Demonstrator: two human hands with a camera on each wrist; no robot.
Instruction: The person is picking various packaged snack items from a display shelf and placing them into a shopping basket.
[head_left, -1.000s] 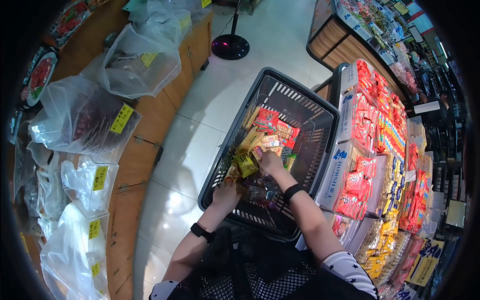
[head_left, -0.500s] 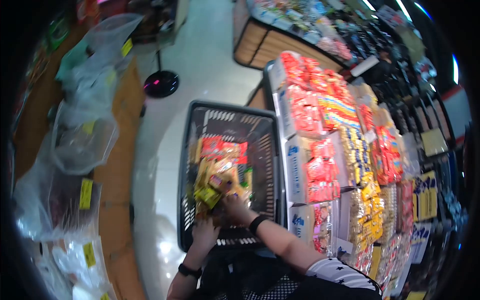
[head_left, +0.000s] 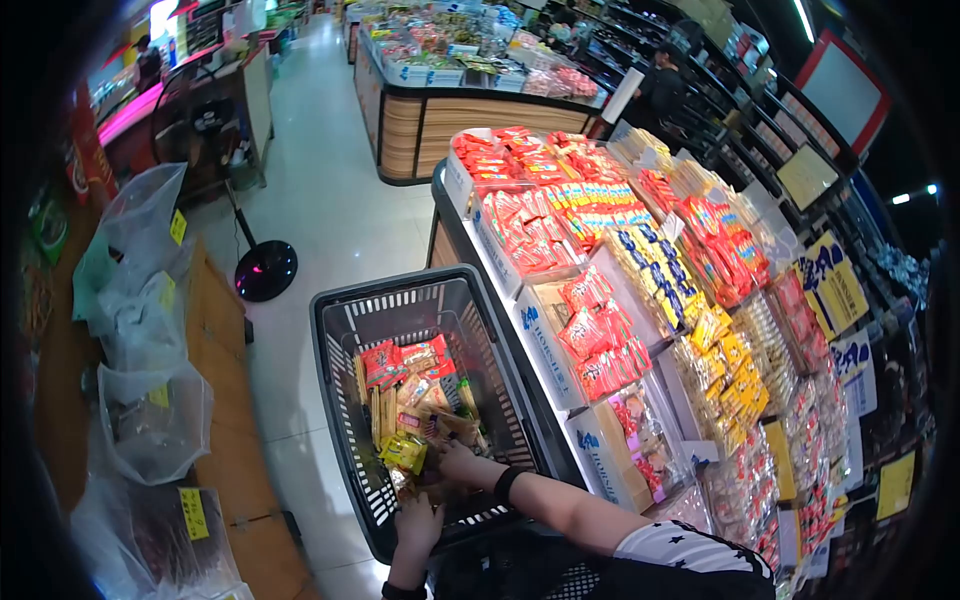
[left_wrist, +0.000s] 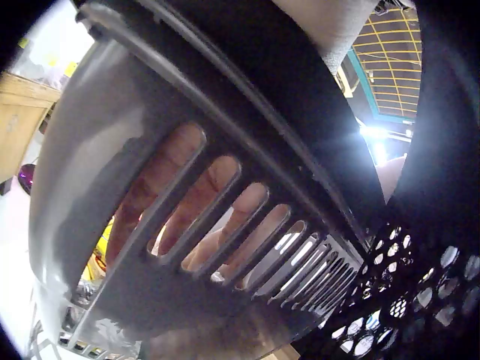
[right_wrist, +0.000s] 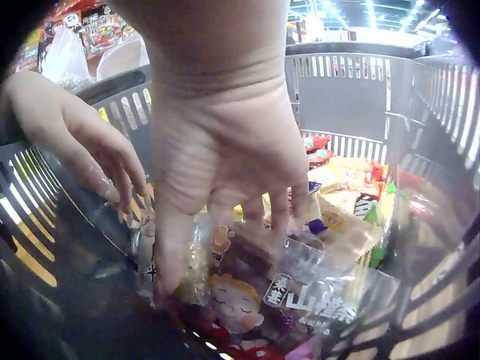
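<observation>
- Sitting left of the basket (head_left: 410, 322): a wooden counter (head_left: 228, 440), no hand on it.
- Down inside the basket, red packets (head_left: 380, 364) lie toward its far end and a yellow packet (head_left: 403, 453) closer to its near end. So there's a decent pile in, but it's pretty jumbled; I'd call the handling mid-way, and I can't tell how much is left.
- Left hand (head_left: 418, 522) dips into the basket's near end, fingers drooping and relaxed, nothing gripped that I can see.
- Right hand (head_left: 458, 465) reaches a bit deeper into the basket, fingers pointing down, thumb spread away from them, right at a cartoon-print packet (right_wrist: 236, 304) low in there. Fingertips are partly hidden, so no idea if it's pinching or just pressing.
- Right of the basket, a snack display (head_left: 548, 345) stands just beside it, loaded up.
</observation>
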